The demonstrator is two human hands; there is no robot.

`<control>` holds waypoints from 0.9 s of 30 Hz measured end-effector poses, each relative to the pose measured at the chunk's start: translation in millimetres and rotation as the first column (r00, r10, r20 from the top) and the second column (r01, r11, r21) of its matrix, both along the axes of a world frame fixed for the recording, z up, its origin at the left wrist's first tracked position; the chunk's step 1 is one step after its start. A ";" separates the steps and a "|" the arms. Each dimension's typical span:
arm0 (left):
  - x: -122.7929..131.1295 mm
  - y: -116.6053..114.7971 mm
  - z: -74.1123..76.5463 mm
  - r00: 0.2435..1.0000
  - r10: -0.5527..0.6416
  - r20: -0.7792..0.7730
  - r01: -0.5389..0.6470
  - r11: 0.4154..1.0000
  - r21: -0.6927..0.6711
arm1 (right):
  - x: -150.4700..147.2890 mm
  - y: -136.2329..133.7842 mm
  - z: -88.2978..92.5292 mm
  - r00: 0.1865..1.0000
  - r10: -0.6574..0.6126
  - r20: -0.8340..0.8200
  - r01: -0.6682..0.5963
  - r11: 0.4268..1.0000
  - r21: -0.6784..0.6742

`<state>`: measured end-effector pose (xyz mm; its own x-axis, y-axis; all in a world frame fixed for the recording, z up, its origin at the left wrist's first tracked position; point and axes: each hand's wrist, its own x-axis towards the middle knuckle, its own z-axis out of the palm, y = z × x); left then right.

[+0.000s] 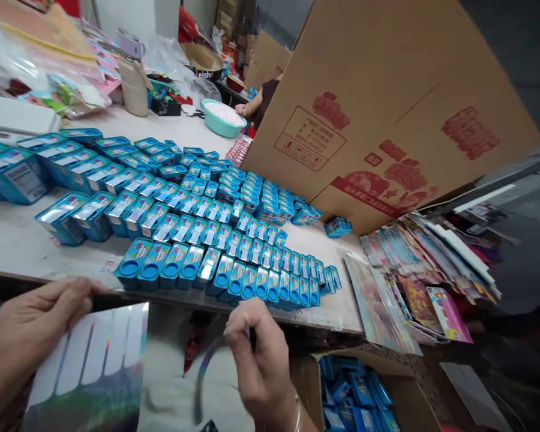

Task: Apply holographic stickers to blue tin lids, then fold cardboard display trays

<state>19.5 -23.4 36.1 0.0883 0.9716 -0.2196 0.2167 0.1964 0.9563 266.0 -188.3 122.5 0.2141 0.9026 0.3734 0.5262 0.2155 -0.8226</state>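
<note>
Holding a holographic sticker sheet [94, 372] by its top edge, the left hand [24, 336] keeps it low, long slots running away from the body. Just right of it, the right hand [261, 366] pinches one thin curling strip [204, 372]. Blue tins [198, 240] line the table [9, 240] beyond.

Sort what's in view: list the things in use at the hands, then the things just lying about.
In use: left hand holding shiny sheet; right hand pinching thin strip; blue tins in rows nearest, probably.
Lying about: cardboard box, printed sheets, teal bowl, flask, open carton.
</note>
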 end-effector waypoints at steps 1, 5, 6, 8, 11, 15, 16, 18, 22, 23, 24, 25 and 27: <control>-3.6 -2.3 -5.7 0.994 -0.106 0.022 0.106 0.994 0.004 | 3.2 10.5 6.3 1.000 0.025 -0.011 -0.026 0.996 -0.085; 17.1 -23.7 -18.7 0.740 -0.572 0.355 0.601 0.798 0.032 | 6.0 61.4 15.5 0.986 0.163 0.031 -0.151 0.960 -0.236; 26.2 -28.6 -18.7 0.694 -0.590 0.412 0.636 0.771 0.032 | 4.9 72.4 14.3 0.981 0.179 0.070 -0.157 0.957 -0.243; 43.1 -34.2 -15.1 0.673 -0.576 0.463 0.642 0.767 0.020 | 2.8 89.2 10.1 0.966 0.195 0.169 -0.147 0.955 -0.258; 61.9 -33.5 -6.1 0.709 -0.550 0.442 0.631 0.774 -0.048 | 2.7 104.6 2.4 0.929 0.216 0.301 -0.126 0.948 -0.292; 82.8 -28.2 -3.2 0.773 -0.451 0.446 0.568 0.805 -0.170 | 6.3 118.9 -9.2 0.879 0.213 0.426 -0.077 0.947 -0.313; 87.5 -27.1 -5.0 0.787 -0.422 0.450 0.546 0.817 -0.188 | 7.0 122.2 -12.5 0.863 0.201 0.464 -0.051 0.948 -0.315; 95.2 -25.0 -10.4 0.802 -0.391 0.452 0.521 0.827 -0.208 | 8.1 128.4 -18.8 0.817 0.163 0.553 0.015 0.953 -0.304; 102.4 -20.3 -24.9 0.815 -0.388 0.431 0.505 0.840 -0.199 | 10.1 139.6 -28.5 0.731 0.115 0.673 0.082 0.964 -0.254; 103.2 -19.4 -28.9 0.821 -0.385 0.422 0.499 0.842 -0.203 | 10.7 142.4 -30.5 0.718 0.121 0.686 0.079 0.964 -0.253; 104.1 -18.6 -32.7 0.827 -0.379 0.416 0.493 0.844 -0.210 | 11.3 145.1 -32.4 0.706 0.131 0.696 0.075 0.964 -0.257; 105.0 -17.9 -36.4 0.833 -0.370 0.412 0.485 0.846 -0.223 | 12.0 147.9 -34.4 0.696 0.143 0.704 0.070 0.962 -0.264; 107.5 -16.6 -41.9 0.844 -0.353 0.403 0.472 0.846 -0.247 | 13.6 153.3 -38.4 0.683 0.172 0.710 0.058 0.956 -0.288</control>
